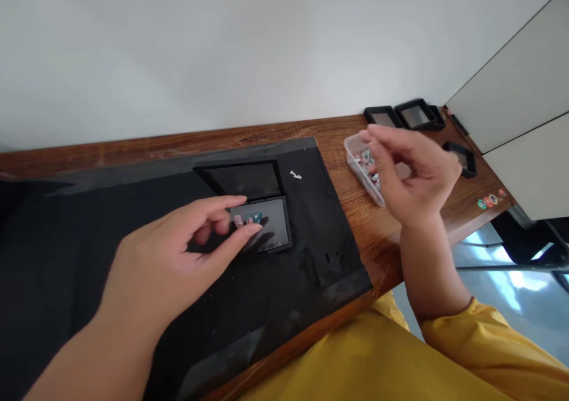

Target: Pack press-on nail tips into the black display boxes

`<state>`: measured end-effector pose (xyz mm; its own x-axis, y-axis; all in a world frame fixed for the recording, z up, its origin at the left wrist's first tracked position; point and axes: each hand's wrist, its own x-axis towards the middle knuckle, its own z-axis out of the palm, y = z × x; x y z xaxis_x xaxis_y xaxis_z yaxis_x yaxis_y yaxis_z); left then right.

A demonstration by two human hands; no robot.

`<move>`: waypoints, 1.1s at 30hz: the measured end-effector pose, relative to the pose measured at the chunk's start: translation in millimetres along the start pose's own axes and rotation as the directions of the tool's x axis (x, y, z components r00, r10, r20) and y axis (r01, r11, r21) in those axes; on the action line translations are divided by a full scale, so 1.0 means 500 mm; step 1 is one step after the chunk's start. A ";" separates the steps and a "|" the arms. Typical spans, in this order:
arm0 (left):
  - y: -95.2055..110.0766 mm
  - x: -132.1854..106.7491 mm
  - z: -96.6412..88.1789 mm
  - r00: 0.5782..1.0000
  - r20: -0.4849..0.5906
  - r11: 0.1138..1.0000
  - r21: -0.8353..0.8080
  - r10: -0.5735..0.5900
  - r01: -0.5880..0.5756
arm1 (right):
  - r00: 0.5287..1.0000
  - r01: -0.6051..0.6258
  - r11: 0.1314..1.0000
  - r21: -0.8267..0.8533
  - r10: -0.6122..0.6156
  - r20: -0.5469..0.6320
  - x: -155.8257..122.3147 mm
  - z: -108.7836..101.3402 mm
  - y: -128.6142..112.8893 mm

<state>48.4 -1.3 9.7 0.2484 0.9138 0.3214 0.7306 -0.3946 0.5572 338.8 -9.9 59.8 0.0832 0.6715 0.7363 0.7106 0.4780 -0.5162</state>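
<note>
Yellow sleeve (pixel 489 342), bare fingers (pixel 222 202)

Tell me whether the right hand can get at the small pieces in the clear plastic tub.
Probably yes: the right hand hangs just above the open clear tub, no lid on it, and nothing lies between them.

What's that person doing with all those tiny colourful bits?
A person in yellow sleeves works at a wooden desk covered by a black mat. The left hand has its fingertips at some small coloured pieces lying in an open black case. The right hand hovers, fingers curled, over a clear tub of more bits. Whether either hand grips a piece is unclear. More black cases sit at the far edge.
</note>
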 end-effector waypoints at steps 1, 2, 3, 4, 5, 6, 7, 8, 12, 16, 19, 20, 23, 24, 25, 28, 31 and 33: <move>0.005 -0.003 0.002 0.999 -0.027 1.000 -0.023 -0.017 0.016 | 0.996 0.084 0.996 0.011 -0.085 0.020 -0.007 0.011 -0.016; 0.008 -0.006 0.005 0.999 -0.045 0.998 -0.054 -0.013 0.011 | 0.983 0.146 0.989 0.015 -0.146 0.108 -0.014 0.023 -0.029; 0.010 -0.008 0.007 0.999 -0.050 0.996 -0.086 0.004 -0.008 | 0.962 0.206 0.978 0.042 -0.210 0.176 -0.022 0.033 -0.040; 0.011 -0.010 0.008 0.999 -0.044 0.992 -0.117 0.032 -0.037 | 0.935 0.260 0.962 0.080 -0.272 0.227 -0.031 0.044 -0.047; 0.012 -0.011 0.009 0.997 -0.035 0.987 -0.147 0.066 -0.071 | 0.908 0.287 0.952 0.105 -0.306 0.286 -0.039 0.053 -0.052; 0.013 -0.010 0.008 0.995 -0.024 0.979 -0.175 0.098 -0.101 | 0.884 0.301 0.946 0.123 -0.325 0.335 -0.047 0.061 -0.055; 0.015 -0.008 0.007 0.992 -0.016 0.972 -0.200 0.123 -0.123 | 0.863 0.316 0.938 0.139 -0.345 0.369 -0.055 0.068 -0.055; 0.018 -0.006 0.005 0.990 -0.010 0.964 -0.226 0.139 -0.138 | 0.844 0.324 0.935 0.143 -0.354 0.402 -0.061 0.074 -0.055; 0.036 0.003 -0.001 0.988 0.002 0.934 -0.327 0.155 -0.146 | 0.811 0.344 0.931 0.126 -0.362 0.460 -0.073 0.083 -0.054; 0.042 0.001 -0.001 0.992 0.001 0.920 -0.374 0.129 -0.119 | 0.797 0.362 0.925 0.114 -0.371 0.476 -0.077 0.085 -0.052; 0.041 -0.002 0.001 0.991 -0.022 0.916 -0.378 0.133 -0.132 | 0.772 0.398 0.912 0.101 -0.392 0.500 -0.082 0.087 -0.049; 0.042 -0.002 0.001 0.990 -0.035 0.915 -0.378 0.137 -0.140 | 0.766 0.412 0.906 0.095 -0.400 0.503 -0.084 0.088 -0.049; 0.044 -0.002 0.005 0.983 -0.069 0.907 -0.379 0.170 -0.184 | 0.772 0.450 0.888 0.098 -0.442 0.457 -0.089 0.093 -0.049; 0.044 -0.002 0.006 0.980 -0.078 0.903 -0.379 0.185 -0.200 | 0.783 0.455 0.884 0.102 -0.453 0.426 -0.091 0.094 -0.050; 0.043 -0.002 0.007 0.977 -0.083 0.901 -0.378 0.195 -0.212 | 0.795 0.456 0.883 0.107 -0.459 0.397 -0.091 0.096 -0.051; 0.038 -0.007 0.011 0.979 -0.076 0.908 -0.365 0.190 -0.204 | 0.827 0.430 0.893 0.130 -0.448 0.340 -0.092 0.099 -0.056; 0.031 -0.012 0.012 0.983 -0.091 0.916 -0.356 0.161 -0.183 | 0.858 0.387 0.907 0.165 -0.419 0.297 -0.090 0.100 -0.060; 0.029 -0.014 0.012 0.981 -0.123 0.915 -0.358 0.152 -0.187 | 0.878 0.358 0.916 0.180 -0.396 0.270 -0.089 0.101 -0.062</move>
<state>61.0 -12.9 10.6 0.2765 0.8243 0.4940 0.3945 -0.5661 0.7238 278.0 -25.8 21.0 -0.3969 0.5528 0.7327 0.5553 0.7802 -0.2879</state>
